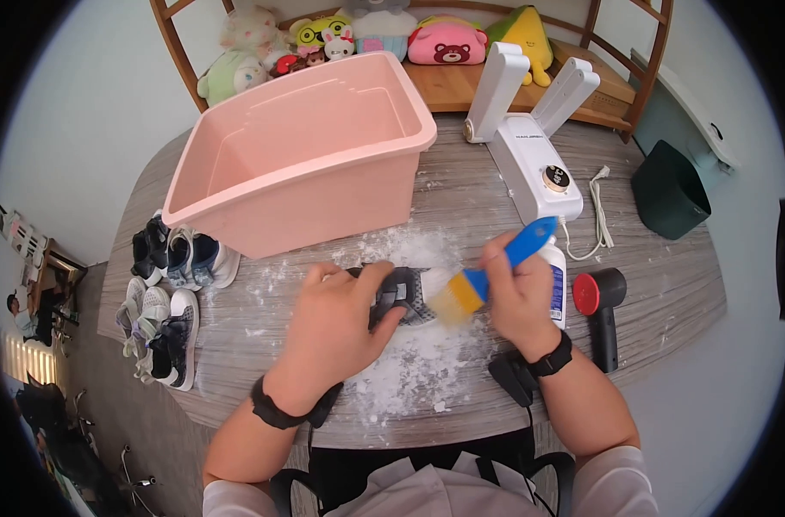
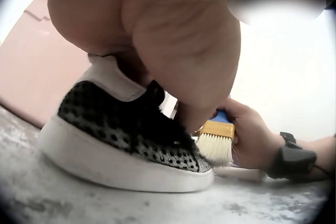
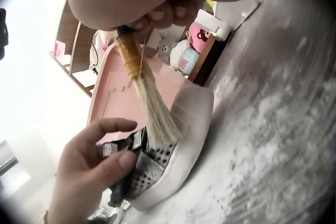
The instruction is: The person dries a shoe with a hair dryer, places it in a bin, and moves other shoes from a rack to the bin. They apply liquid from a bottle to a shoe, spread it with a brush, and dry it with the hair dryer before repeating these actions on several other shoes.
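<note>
A small dark mesh sneaker (image 2: 113, 132) with perforations and a thick white sole rests upright on the powdery table. My left hand (image 1: 334, 317) grips it about the ankle opening, index finger and thumb spread on either side of the tongue. In my right hand (image 1: 517, 302) is a paintbrush (image 1: 530, 241) with a blue handle, a yellow ferrule and pale bristles. Its bristles (image 3: 157, 121) lie against the sneaker's perforated toe in the right wrist view; in the head view they look blurred. The heel is partly hidden by my left hand in the head view.
White powder (image 1: 409, 379) is scattered across the table. Behind the sneaker stands a pink tub (image 1: 323, 202). Several other small shoes (image 1: 181, 332) sit at the left. On the right are a white bottle (image 1: 554, 280), a black-and-red hair dryer (image 1: 606, 302), a white shoe dryer (image 1: 534, 164) and a dark green bin (image 1: 668, 194).
</note>
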A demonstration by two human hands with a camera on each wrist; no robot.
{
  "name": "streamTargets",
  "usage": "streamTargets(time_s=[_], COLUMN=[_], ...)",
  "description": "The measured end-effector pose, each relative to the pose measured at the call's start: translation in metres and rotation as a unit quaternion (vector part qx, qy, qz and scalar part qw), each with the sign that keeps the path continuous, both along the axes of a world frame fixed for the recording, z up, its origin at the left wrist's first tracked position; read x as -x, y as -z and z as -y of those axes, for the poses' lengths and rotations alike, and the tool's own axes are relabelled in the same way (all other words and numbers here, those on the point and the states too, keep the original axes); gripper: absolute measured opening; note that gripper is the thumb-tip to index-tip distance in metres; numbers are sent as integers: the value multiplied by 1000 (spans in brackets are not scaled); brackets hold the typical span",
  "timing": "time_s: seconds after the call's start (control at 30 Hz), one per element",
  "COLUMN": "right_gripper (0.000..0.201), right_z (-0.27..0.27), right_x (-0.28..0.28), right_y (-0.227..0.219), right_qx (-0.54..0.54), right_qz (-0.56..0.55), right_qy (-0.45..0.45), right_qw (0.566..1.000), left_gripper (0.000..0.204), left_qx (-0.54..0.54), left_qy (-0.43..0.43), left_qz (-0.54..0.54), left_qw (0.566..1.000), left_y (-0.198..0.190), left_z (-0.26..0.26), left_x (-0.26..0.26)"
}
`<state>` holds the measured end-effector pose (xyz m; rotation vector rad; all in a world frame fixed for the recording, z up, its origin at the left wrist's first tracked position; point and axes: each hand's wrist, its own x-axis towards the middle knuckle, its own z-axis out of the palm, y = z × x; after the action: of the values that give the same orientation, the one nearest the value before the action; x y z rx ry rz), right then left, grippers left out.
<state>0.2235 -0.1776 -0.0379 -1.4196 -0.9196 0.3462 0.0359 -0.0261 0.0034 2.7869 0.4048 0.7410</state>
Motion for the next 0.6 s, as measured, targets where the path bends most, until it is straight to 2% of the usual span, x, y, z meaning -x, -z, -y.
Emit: streamTargets(time_s=[0.03,0.07,0.1,0.17,0.2,0.23,0.3,0.37,0.43,0.6], right_gripper=[22,21,21,20,19,19,17,16,17,19], right_z=[1,0,-1,0,0,-1,-4,2,6,0], right_x=[-5,-8,-7,-3,-3,-3,-2,-3,-1,-5], right_y=[-1,-2,-2,0,3,3,6,2,-3,3], right_qx=[-28,-57,-58,-78,-45,-45,-65,-71,-70,-73], right_qz=[17,35,35,-49,-41,-40,82,52,-36,57], right_qy=[47,92,91,21,-10,-9,56,63,36,41], right_qw=[998,993,994,996,998,998,993,994,996,995], left_gripper=[28,28,28,27,27,26,25,24,24,24], left_qx=[25,26,24,23,32,41,47,52,78,34], left_qy=[51,48,78,111,130,148,159,163,168,172], left_qz=[7,7,33,58,51,43,52,60,62,77], left_qw=[998,998,996,992,990,987,985,983,981,982], left_y=[4,8,10,14,15,16,13,14,13,18], left_z=[-4,-8,-14,-21,-24,-26,-27,-27,-26,-25], left_x=[2,2,2,3,4,4,2,6,4,0])
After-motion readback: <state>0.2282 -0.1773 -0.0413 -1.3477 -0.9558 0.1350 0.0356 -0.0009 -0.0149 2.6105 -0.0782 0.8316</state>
